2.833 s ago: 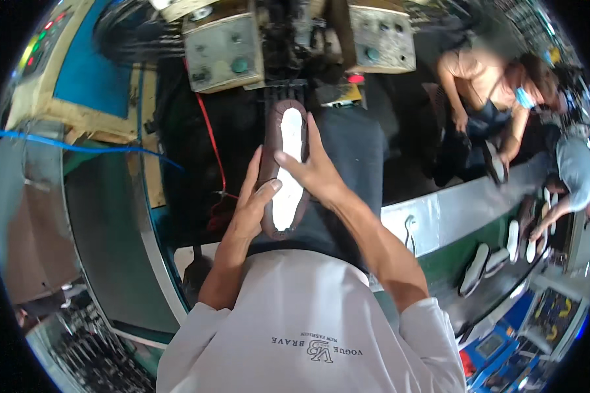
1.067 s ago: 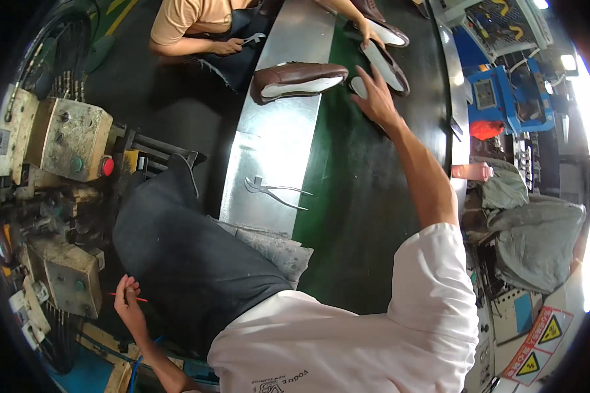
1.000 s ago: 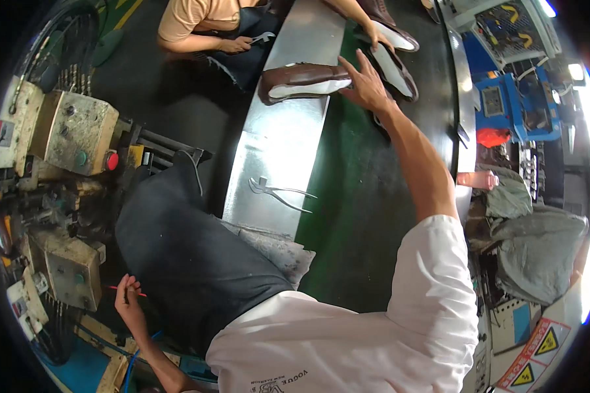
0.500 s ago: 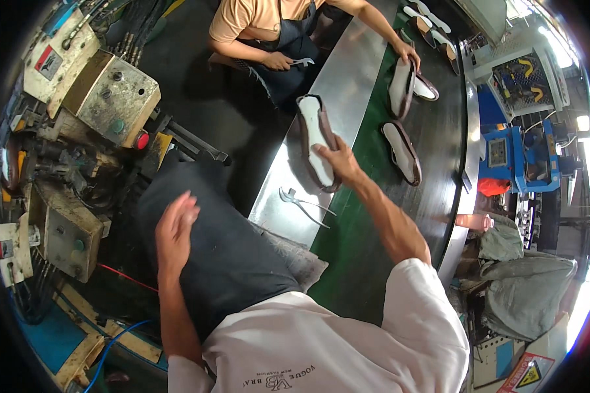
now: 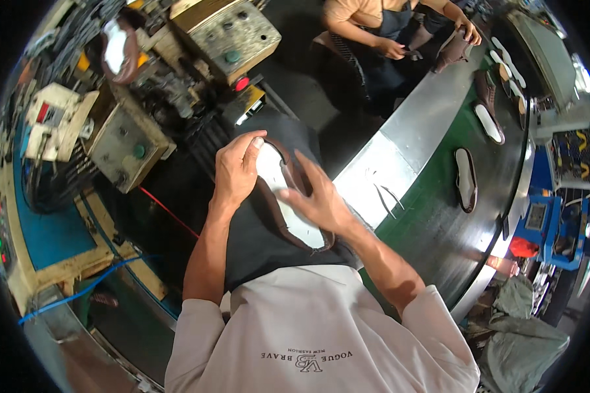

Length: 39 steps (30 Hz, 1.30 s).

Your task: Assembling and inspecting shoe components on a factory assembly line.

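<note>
A brown shoe upper with a white insole [image 5: 283, 190], sole side up, lies over my lap between both hands. My left hand [image 5: 237, 169] is closed around its far end, the thumb pressed on the rim beside the insole. Along its right side rests my right hand [image 5: 324, 204], thumb on the insole and fingers against the brown edge, gripping it. Right of that hand, a pair of metal pincers [image 5: 388, 200] lies on the shiny metal ledge [image 5: 413, 131], partly lost in glare.
Another brown shoe [image 5: 130, 49] sits in the machine at the far left. Control boxes [image 5: 128, 145] stand near my left arm. Shoes [image 5: 465, 180] lie on the dark green belt [image 5: 432, 226] at right. Beyond the ledge, a co-worker holds a brown shoe [image 5: 452, 51].
My right hand has brought the shoe from over the ledge to my lap, and my left hand has taken hold of it. The view has swung left. The co-worker has lifted a shoe off the belt.
</note>
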Motion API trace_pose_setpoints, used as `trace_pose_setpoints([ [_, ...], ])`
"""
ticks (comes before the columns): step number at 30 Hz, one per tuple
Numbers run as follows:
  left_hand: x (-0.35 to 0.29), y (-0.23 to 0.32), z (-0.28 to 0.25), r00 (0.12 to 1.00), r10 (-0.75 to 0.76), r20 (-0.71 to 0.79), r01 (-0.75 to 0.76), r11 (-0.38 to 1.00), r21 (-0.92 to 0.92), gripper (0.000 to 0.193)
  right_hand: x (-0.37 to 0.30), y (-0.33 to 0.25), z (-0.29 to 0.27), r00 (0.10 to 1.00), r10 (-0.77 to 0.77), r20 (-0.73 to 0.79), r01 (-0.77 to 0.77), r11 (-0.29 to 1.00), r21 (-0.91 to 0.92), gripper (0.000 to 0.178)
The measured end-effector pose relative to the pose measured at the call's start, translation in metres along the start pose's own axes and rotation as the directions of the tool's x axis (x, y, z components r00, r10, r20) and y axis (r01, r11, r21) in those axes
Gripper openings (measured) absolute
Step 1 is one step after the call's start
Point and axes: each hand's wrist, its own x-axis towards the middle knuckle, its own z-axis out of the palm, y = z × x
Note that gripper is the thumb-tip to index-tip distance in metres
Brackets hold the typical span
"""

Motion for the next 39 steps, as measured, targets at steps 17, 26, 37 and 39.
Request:
trace_pose_setpoints([
  [17, -0.065, -0.030, 0.027, 0.942, -0.248, 0.228, 0.232, -0.013, -0.973, 0.064, 0.038, 0.013, 0.011, 0.967, 0.088, 0.238, -0.164, 0.933, 0.320, 0.070],
  [26, -0.073, -0.011, 0.065, 0.838, -0.486, 0.247, 0.450, 0.361, -0.817, 0.066, 0.031, 0.036, 0.013, 0.963, 0.203, 0.178, -0.234, 0.957, 0.172, 0.069],
  [37, -0.041, -0.028, 0.056, 0.776, -0.631, -0.023, 0.515, 0.654, -0.553, 0.065, -0.056, -0.034, -0.019, 0.912, -0.018, 0.409, 0.284, 0.749, -0.599, 0.083],
  [39, -0.035, -0.046, 0.047, 0.881, -0.415, -0.227, 0.380, 0.907, -0.183, 0.039, -0.054, -0.029, -0.022, 0.891, -0.028, 0.454, 0.335, 0.715, -0.614, 0.080],
])
